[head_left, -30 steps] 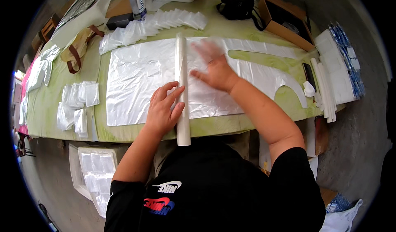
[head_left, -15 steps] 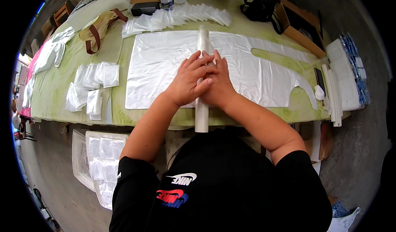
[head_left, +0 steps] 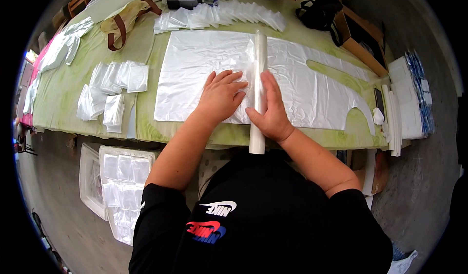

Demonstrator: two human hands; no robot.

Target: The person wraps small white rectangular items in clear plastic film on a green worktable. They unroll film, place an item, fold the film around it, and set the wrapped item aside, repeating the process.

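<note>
A white plastic apron [head_left: 204, 55] lies spread on the table, its neck loop and cut-out toward the right. Across it, pointing from far to near, rests a long whitish tube [head_left: 258, 132] whose near end sticks out past the table edge. My left hand [head_left: 222, 97] lies flat on the plastic just left of the tube, fingers spread. Against the tube's right side is my right hand [head_left: 273, 109], its fingers stretched out along it and the thumb reaching over its near part. Neither hand is wrapped around anything.
Folded clear plastic packets [head_left: 219, 17] form a row at the back; more packets [head_left: 117, 81] lie left. A bag with brown handles [head_left: 122, 25] and a black bag [head_left: 319, 11] sit farther off. White tubes [head_left: 394, 120] stand right. A foam box of packets [head_left: 124, 186] is below the left edge.
My hands, overlapped on the tube before, have come apart: the left now lies on the plastic, the right beside the tube. The tube has shifted right across the apron.
</note>
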